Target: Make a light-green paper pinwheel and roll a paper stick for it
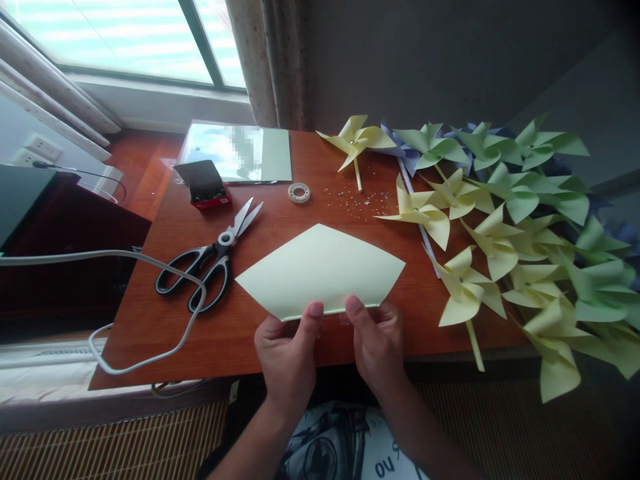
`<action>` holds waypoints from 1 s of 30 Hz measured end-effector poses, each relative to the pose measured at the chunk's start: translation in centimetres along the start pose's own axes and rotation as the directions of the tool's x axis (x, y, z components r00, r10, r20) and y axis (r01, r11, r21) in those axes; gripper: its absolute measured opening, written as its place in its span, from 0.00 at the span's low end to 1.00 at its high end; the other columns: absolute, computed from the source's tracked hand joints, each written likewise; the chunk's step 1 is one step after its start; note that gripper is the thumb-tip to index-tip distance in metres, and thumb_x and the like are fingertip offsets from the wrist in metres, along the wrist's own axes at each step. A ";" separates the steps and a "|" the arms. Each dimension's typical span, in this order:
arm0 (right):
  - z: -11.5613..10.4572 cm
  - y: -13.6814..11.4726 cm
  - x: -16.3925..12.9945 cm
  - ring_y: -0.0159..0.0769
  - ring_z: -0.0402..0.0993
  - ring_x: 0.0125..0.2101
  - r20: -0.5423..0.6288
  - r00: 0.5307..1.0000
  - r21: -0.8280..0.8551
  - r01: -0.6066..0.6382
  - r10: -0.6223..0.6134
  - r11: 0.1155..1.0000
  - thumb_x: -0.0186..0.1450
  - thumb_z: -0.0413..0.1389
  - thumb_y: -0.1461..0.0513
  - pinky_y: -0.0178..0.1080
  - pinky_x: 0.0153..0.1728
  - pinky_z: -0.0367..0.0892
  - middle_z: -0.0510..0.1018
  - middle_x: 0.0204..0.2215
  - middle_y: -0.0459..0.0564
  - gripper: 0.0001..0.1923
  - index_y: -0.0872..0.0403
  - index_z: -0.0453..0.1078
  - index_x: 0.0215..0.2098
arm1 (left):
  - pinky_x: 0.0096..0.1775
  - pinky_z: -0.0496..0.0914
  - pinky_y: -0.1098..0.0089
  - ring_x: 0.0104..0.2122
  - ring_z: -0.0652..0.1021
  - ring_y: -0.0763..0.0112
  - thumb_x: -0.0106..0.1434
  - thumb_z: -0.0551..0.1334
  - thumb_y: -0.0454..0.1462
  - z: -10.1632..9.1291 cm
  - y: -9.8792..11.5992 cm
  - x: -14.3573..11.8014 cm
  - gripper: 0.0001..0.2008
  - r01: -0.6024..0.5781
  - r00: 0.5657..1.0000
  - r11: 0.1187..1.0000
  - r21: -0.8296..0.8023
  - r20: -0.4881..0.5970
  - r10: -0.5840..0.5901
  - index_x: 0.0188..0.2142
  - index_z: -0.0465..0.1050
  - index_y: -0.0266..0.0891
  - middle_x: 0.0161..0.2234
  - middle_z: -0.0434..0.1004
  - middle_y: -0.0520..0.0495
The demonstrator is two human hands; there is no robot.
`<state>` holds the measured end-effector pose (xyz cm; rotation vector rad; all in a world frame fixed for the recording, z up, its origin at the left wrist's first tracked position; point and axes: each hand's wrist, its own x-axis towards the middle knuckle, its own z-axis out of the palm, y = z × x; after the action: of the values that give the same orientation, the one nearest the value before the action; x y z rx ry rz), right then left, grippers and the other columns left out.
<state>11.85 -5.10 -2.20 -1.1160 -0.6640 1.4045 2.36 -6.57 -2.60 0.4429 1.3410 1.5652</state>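
Both hands meet at the near edge of the bench (pixel 150 347), at 6 o'clock in the head view. The left hand (pixel 286 350) and the right hand (pixel 376 343) each pinch the near edge of a folded pale green paper sheet (pixel 323 270), thumbs on top, fingers clamped on the paper from below (the undersides are hidden). The sheet lies flat on the wood, its point aimed toward 12 o'clock.

At 9 o'clock from the sheet lie black-handled scissors (pixel 213 257), blades open, with a grey cable (pixel 150 267) looped through their handles. Toward 11 o'clock sit a small red box (pixel 205 183) and a glossy pad (pixel 240 152); a tape roll (pixel 299 193) rests at 12 o'clock. Finished paper pinwheels (pixel 505 220), yellow and green, pile up from 1 to 4 o'clock. Small scraps (pixel 357 199) speckle the wood near the tape.

Risks, as judged: the two pinch points sit close together, so uneven pressure could skew the crease. The sheet overhangs the near edge and may slip off if released. The cable could drag the scissors. The nearest pinwheel could be crushed by a wide right elbow sweep.
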 end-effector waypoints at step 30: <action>-0.3 -0.1 0.2 0.30 0.78 0.27 0.034 0.999 0.079 0.015 -0.018 0.997 0.62 0.69 0.60 0.31 0.32 0.73 0.85 0.25 0.45 0.04 0.50 0.83 0.30 | 0.31 0.75 0.81 0.26 0.81 0.77 0.50 0.79 0.34 0.7 1.6 0.3 0.09 0.118 0.990 0.969 -0.219 0.107 -0.097 0.31 0.84 0.40 0.28 0.86 0.49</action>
<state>12.21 -4.93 -2.32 -1.0239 -0.6354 1.4271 2.09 -5.81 -1.00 0.2957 1.0827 1.5638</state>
